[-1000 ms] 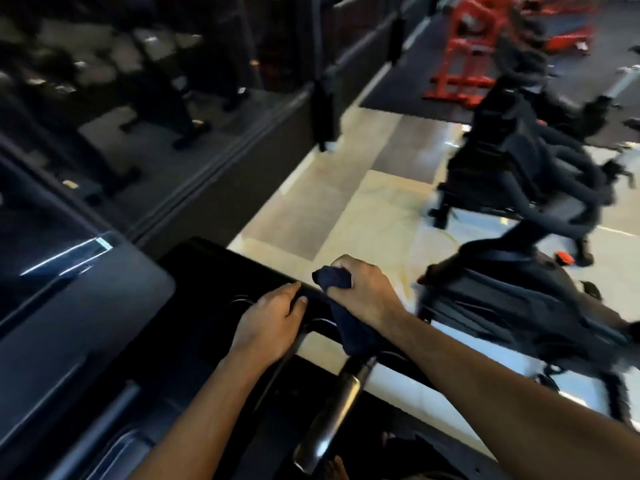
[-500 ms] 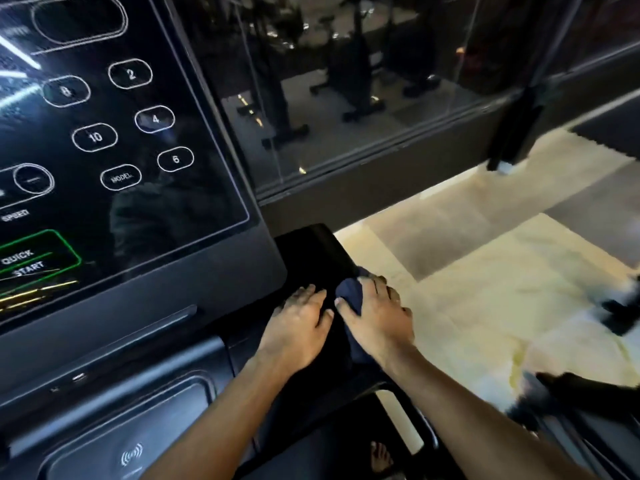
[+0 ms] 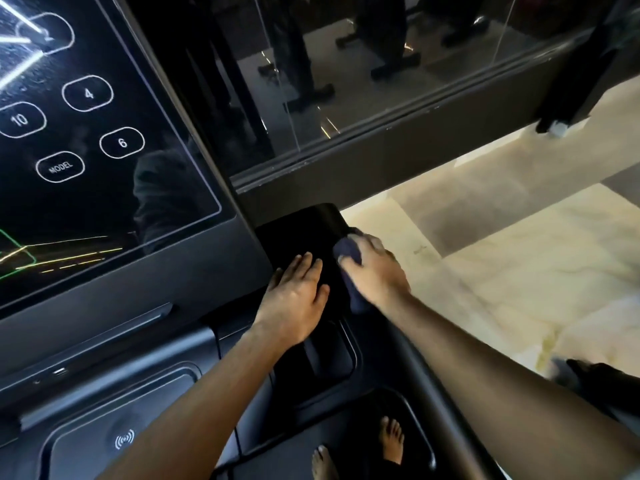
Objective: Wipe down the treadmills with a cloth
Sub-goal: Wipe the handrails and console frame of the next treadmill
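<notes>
I stand on a black treadmill whose glossy console screen [image 3: 104, 140] fills the upper left, showing number buttons. To the right of the screen lies the black side panel of the console [image 3: 298, 230]. My right hand [image 3: 375, 275] grips a dark blue cloth [image 3: 348, 252] bunched under the fingers and pressed on that panel near its right edge. My left hand [image 3: 294, 299] lies flat beside it, fingers straight, resting on the same panel. Part of the cloth hangs below my right palm.
A grey tray with a wireless symbol [image 3: 124, 439] sits at the bottom left. My bare feet [image 3: 391, 436] show on the belt below. A glass wall [image 3: 381, 81] runs ahead. Pale marble floor [image 3: 502, 265] lies to the right, with dark gym gear [image 3: 602, 379] at the far right.
My view swung left from the exercise bikes to the console. Both hands left the handlebar and moved forward onto the side panel, the right hand carrying the cloth along.
</notes>
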